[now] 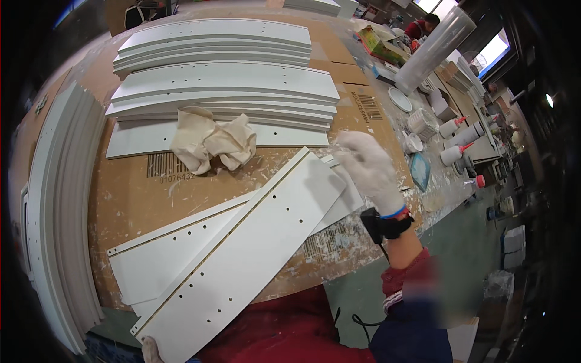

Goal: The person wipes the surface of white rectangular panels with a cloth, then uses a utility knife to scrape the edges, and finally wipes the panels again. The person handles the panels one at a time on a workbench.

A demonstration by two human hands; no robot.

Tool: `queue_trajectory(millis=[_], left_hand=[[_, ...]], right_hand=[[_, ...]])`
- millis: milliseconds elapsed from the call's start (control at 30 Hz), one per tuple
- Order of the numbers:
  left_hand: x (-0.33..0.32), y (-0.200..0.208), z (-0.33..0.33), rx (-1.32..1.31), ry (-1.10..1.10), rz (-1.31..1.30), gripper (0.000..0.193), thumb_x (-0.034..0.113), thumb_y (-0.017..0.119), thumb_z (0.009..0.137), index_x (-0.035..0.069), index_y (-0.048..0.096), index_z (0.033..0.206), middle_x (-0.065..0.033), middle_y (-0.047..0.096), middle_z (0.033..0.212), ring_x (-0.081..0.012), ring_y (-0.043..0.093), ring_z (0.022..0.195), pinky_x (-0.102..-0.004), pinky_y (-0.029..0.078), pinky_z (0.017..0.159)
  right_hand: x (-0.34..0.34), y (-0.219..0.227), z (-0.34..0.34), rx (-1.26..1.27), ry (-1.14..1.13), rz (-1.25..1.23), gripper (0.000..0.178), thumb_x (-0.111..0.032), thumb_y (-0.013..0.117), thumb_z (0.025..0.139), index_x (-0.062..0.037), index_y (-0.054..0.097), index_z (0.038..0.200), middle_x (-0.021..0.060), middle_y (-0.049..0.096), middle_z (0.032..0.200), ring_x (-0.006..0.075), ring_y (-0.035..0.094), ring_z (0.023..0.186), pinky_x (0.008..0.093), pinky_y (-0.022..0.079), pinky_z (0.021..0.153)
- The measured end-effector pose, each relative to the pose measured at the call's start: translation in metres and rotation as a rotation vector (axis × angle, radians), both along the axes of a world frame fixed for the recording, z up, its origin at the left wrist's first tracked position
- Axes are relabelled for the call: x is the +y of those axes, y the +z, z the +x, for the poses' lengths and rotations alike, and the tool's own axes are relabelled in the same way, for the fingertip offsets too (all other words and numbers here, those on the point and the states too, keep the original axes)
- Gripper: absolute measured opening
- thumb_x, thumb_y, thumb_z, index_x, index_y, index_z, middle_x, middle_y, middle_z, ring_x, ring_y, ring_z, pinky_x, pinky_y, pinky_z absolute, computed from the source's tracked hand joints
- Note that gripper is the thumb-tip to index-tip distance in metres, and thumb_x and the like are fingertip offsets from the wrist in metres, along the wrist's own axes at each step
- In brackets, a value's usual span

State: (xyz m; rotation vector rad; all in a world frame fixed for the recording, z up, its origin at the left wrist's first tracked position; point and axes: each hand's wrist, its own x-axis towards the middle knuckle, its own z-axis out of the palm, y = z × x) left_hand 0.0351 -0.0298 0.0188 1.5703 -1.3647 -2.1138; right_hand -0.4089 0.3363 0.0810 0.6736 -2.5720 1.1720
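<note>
A long white board, drilled with holes and grooved along one edge, lies slanted across other white boards. At its near end, my left hand in a pale glove grips the corner; only a little of that hand shows, the rest being cut off or hidden. Beside the far end is my right hand, also gloved and wearing a black wrist device. Its fingers are curled together, and whatever may be in them cannot be made out. A crumpled cream cloth rests beyond the board.
Stacks of white boards stand at the back, with another tall stack at the left. Cardboard covers the table. To the right are red-tipped bottles, a white tub and a clear roll. Another person is far off.
</note>
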Motion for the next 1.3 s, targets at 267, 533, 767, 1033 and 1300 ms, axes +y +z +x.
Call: queue_trajectory(millis=[267, 533, 767, 1033, 1300], left_hand=[[-0.004, 0.010, -0.025, -0.039, 0.010, -0.008, 0.057, 0.039, 0.055, 0.096, -0.001, 0.045, 0.135, -0.0177, 0.059, 0.124, -0.0292, 0.060, 0.108, -0.0389, 0.049, 0.092], [-0.008, 0.013, -0.044, -0.085, -0.103, -0.071, 0.052, 0.037, 0.053, 0.097, -0.003, 0.048, 0.130, -0.0163, 0.060, 0.119, -0.0256, 0.060, 0.103, -0.0378, 0.049, 0.088], [0.000, 0.018, -0.064, -0.195, -0.198, -0.183, 0.045, 0.037, 0.053, 0.097, -0.004, 0.054, 0.117, -0.0152, 0.061, 0.108, -0.0230, 0.059, 0.093, -0.0367, 0.048, 0.083], [-0.006, 0.016, -0.073, -0.204, -0.270, -0.163, 0.041, 0.035, 0.056, 0.096, -0.003, 0.056, 0.112, -0.0126, 0.061, 0.103, -0.0222, 0.058, 0.090, -0.0371, 0.048, 0.081], [0.006, 0.022, -0.086, -0.242, -0.260, -0.163, 0.041, 0.035, 0.057, 0.096, -0.001, 0.056, 0.115, -0.0136, 0.061, 0.105, -0.0240, 0.059, 0.093, -0.0376, 0.049, 0.083]], right_hand=[[0.133, -0.031, 0.000, -0.340, -0.532, 0.361, 0.041, -0.034, 0.067, 0.083, -0.0044, 0.061, 0.110, 0.0165, 0.062, 0.104, 0.0285, 0.060, 0.099, 0.0385, 0.046, 0.087], [0.128, -0.047, -0.026, -0.307, -0.494, 0.569, 0.046, -0.030, 0.065, 0.085, -0.0067, 0.055, 0.124, 0.0146, 0.062, 0.109, 0.0292, 0.061, 0.098, 0.0391, 0.048, 0.087], [0.183, -0.024, -0.035, -0.325, -0.569, -0.248, 0.030, -0.009, 0.059, 0.091, 0.0027, 0.058, 0.118, 0.0042, 0.064, 0.098, 0.0097, 0.059, 0.074, 0.0260, 0.048, 0.063], [0.248, 0.004, -0.079, 0.074, -0.687, 0.533, 0.032, -0.017, 0.059, 0.085, -0.0060, 0.061, 0.115, 0.0177, 0.059, 0.105, 0.0343, 0.058, 0.096, 0.0400, 0.045, 0.087], [0.265, -0.020, -0.115, 0.045, -0.647, 0.568, 0.034, -0.013, 0.063, 0.081, -0.0055, 0.062, 0.114, 0.0174, 0.061, 0.109, 0.0350, 0.058, 0.105, 0.0395, 0.045, 0.090]])
